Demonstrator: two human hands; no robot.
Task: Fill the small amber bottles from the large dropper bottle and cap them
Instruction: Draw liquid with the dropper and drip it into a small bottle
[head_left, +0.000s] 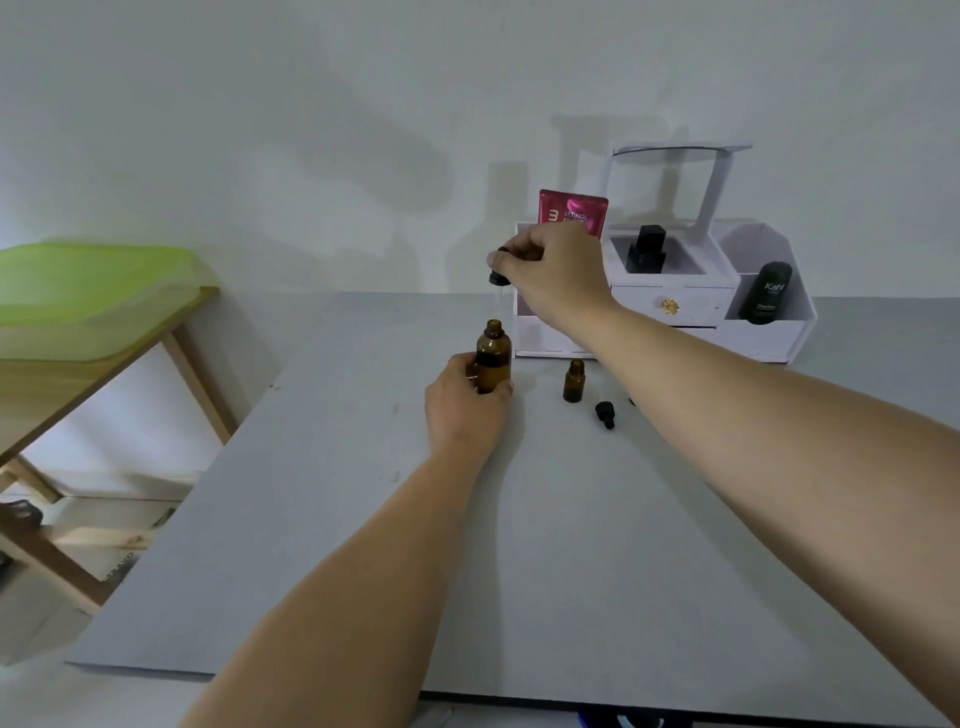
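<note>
The grey bench (519, 545) carries everything. A white organiser (670, 306) sits at its far edge toward the right, out of the working space.

The right grip (556, 275) hangs above the bench in front of the organiser's left end. Its fingers and thumb are curled down, pinching the black head of the dropper (498, 278). Held from the top like this, the glass tube hangs straight down and the bulb is ready to squeeze.

The left grip (462, 410) rests on the bench toward the middle of the far edge. Its fingers are wrapped round the lower body of the large bottle (493, 364), probably to steady it while the dropper goes in and out. That bottle stands upright and open. Its mouth lies directly under the right grip's fingertips, with the faint tube between them. The tip looks clear of the mouth, though it is too thin to be sure.

The small bottle (573, 382) stands upright and uncapped just right of the large one, touched by neither grip. It is close enough, I judge, that a loaded dropper needs only a short sideways move.

A black cap (604, 414) lies on its side just nearer and to the right of the small bottle, likely kept handy for closing it. One more small dark item shows at the right forearm's edge, too hidden to name.
</note>
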